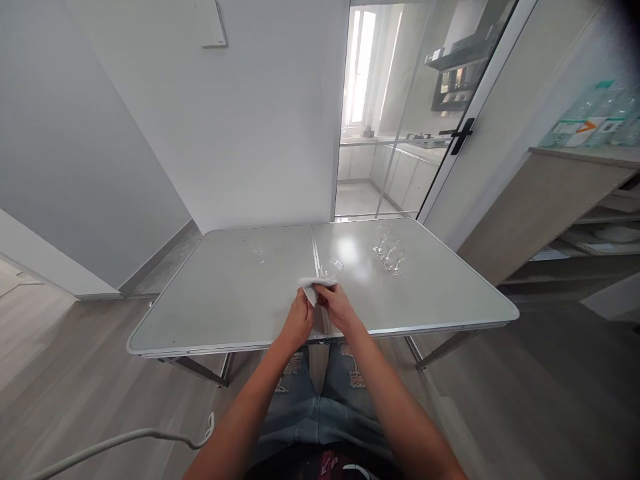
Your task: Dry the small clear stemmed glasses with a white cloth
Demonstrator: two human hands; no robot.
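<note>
A white cloth or paper tissue (320, 281) is bunched between my hands over the near middle of the table. My left hand (300, 316) is closed on its left side, fingers curled inward. From the right, my right hand (338, 307) pinches the same white piece, thumb and fingers bent toward the left hand. Just beyond the cloth shows a small clear stemmed glass (337, 265), tipped sideways and partly hidden by it; I cannot tell whether it is held or rests on the table.
Several clear stemmed glasses (389, 257) stand grouped at the table's back right. One clear glass (259, 253) stands at the left. The folding table (225, 300) has a center seam and metal rim. Behind are a wall and glass door (390, 120); plastic bottles (590, 120) top a shelf.
</note>
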